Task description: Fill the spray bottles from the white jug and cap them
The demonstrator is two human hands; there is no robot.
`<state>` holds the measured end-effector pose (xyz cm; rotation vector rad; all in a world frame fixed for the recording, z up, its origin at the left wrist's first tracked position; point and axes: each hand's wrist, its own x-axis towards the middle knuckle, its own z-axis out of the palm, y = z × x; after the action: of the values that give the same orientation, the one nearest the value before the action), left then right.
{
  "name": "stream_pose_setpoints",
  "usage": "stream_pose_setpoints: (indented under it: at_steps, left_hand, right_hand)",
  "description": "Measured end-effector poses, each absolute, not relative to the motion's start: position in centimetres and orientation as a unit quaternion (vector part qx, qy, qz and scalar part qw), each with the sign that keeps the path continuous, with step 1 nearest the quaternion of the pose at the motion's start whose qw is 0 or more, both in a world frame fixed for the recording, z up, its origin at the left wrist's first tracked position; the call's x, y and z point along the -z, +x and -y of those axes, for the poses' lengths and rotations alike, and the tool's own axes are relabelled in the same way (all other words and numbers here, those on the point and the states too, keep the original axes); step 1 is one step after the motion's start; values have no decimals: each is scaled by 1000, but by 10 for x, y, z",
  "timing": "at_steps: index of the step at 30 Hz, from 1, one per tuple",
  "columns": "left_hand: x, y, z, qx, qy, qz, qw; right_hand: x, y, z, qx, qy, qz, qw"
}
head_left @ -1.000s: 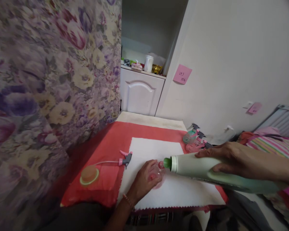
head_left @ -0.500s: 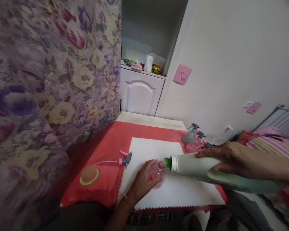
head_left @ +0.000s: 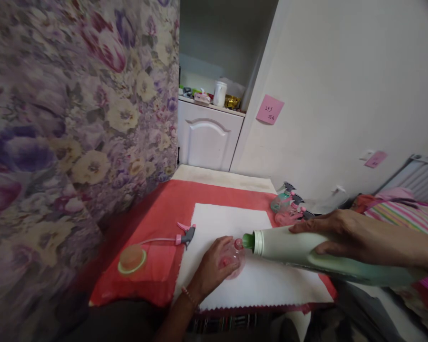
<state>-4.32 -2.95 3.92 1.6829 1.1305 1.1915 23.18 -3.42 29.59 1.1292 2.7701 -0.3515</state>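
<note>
My left hand (head_left: 214, 263) is wrapped round a clear pink spray bottle (head_left: 237, 261) that stands without its top on a white cloth (head_left: 264, 285). From the right, my right hand (head_left: 337, 232) grips a large pale green jug (head_left: 288, 242) tilted nearly flat. The jug's green spout (head_left: 248, 241) is right at the small bottle's neck; whether liquid is flowing I cannot tell. Left of the cloth lies a grey and pink trigger sprayer (head_left: 186, 236) with its thin tube. The tube's end reaches a round orange cap with a pale green rim (head_left: 131, 260).
Several spray bottles (head_left: 287, 209) stand at the table's right back corner. Red cloth (head_left: 157, 204) covers the table. A floral curtain (head_left: 92, 118) hangs at the left. Behind are a white cabinet (head_left: 210, 137) and a wall with pink notes (head_left: 270, 110). Striped bedding (head_left: 406, 213) lies at the right.
</note>
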Motion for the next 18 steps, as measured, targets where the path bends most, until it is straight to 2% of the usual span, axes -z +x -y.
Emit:
stream_pose_setpoints:
  at_steps: [18]
  left_hand:
    - [-37,-44,29,-472,659,-442,383]
  right_hand:
    - [-297,232,37,110,392,-910,76]
